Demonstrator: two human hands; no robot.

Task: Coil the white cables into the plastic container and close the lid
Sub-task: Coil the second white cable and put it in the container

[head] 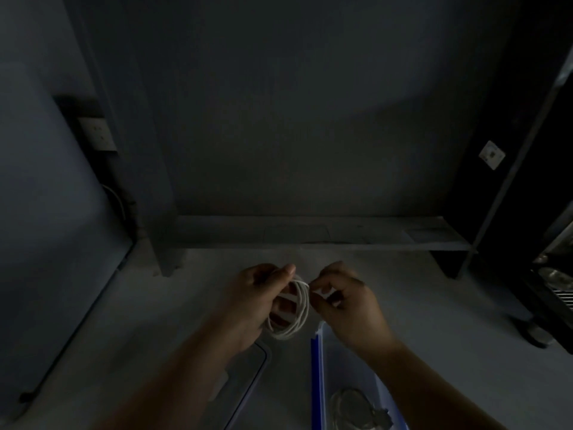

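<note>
Holding white cable coil in left hand, fingers curled through the loops. Pinching its free end, at the coil's top, with right hand, fingertips closed on it.

Risks, judged: springing loose on slackening that pinch before tucking the end; snagging on container rim, just below right fingers, when lowering.

Second cable already inside. Probable lid off, under left wrist. Bare surface beyond fingertips, up to low ledge.

The plastic container runs off the bottom edge. The left hand hides part of the white cable coil.
</note>
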